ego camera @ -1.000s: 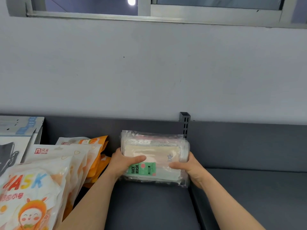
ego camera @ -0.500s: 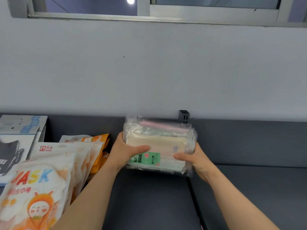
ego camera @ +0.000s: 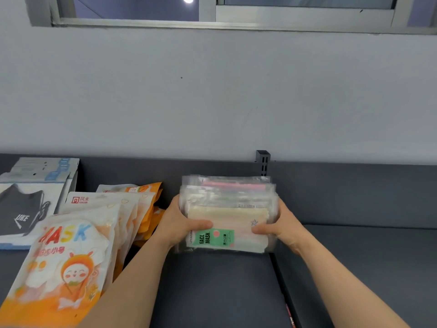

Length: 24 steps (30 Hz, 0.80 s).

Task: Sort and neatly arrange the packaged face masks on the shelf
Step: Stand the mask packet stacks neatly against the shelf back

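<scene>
A stack of face mask packs (ego camera: 228, 209) stands on edge over the middle of the dark grey shelf (ego camera: 212, 292), just in front of its back panel; whether the lower edge touches the shelf cannot be told. The packs are clear, crinkled plastic sleeves showing cream and pink masks, and the front one carries a green label (ego camera: 212, 237) reading "FACE MASK". The left hand (ego camera: 179, 226) grips the stack's left side and the right hand (ego camera: 281, 228) its right side. Each thumb lies across the front sleeve, with the other fingers curled out of sight behind. Orange children's mask packs (ego camera: 71, 256) lean in a row just to the left, with a black mask pack (ego camera: 23, 209) beyond them.
</scene>
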Available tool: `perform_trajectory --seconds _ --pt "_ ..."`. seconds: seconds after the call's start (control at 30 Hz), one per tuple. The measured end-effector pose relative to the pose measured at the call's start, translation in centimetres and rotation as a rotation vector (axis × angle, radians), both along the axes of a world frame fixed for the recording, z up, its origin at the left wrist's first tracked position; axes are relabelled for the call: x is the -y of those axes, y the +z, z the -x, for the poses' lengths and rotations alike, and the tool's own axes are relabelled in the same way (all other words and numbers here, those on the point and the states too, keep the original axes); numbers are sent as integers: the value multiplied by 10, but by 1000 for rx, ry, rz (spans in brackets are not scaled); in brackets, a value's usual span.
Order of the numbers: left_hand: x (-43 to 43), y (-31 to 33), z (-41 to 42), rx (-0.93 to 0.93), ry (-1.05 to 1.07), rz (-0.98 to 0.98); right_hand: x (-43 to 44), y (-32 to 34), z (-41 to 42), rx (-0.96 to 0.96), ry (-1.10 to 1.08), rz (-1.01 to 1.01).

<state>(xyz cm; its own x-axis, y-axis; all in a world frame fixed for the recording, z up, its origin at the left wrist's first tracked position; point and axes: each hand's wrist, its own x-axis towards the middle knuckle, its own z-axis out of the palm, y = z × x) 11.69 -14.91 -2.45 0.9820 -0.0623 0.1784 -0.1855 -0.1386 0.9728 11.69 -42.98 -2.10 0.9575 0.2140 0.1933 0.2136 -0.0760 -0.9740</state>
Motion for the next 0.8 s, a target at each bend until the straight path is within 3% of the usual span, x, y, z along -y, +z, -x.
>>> perform_trajectory --seconds 0.1,0.3,0.57,0.8 --pt "-2 -1 -3 16 57 16 -1 -1 -10 20 -53 35" --pt "-9 -2 -6 -70 120 -51 -3 -10 -17 -116 49 44" --pt "-7 -7 -3 -123 198 -148 -9 -13 -11 -156 -102 77" --pt "-7 -5 -4 -171 186 -132 -20 -4 -2 -201 -152 -71"
